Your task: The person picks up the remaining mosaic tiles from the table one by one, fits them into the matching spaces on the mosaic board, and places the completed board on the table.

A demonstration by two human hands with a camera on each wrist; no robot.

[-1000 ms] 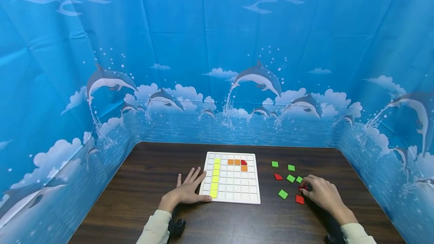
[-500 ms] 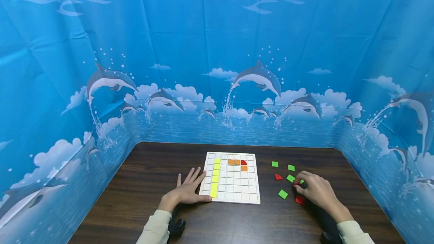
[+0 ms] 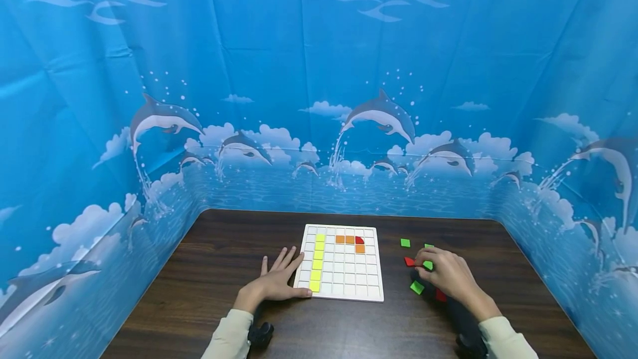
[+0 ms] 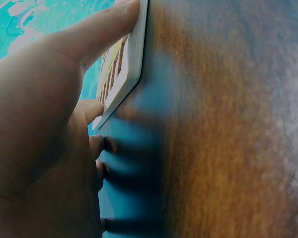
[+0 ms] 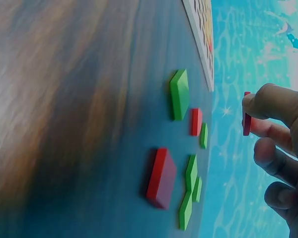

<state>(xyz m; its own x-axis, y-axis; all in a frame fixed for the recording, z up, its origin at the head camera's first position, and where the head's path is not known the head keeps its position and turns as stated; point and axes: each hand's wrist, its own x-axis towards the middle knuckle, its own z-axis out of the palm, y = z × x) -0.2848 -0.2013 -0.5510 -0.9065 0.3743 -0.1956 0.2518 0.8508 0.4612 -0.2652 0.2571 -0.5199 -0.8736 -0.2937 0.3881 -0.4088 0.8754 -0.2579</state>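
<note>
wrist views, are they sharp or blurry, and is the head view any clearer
Left wrist view: the dark wooden table is smeared and the left hand looms soft and close. Right wrist view: near tabletop blurred, but the square red tile and the small red piece pinched in the fingers read fairly sharp. Head view: evenly lit, crisp, with wide-angle bending.

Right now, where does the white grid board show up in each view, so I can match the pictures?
Head: the white grid board lies at table centre, the left hand resting against its left edge.
Left wrist: the board's edge runs top centre, with the thumb pressed on it.
Right wrist: its edge shows at the top, beyond the loose tiles.
Shared landmark: the dark wooden table.
</note>
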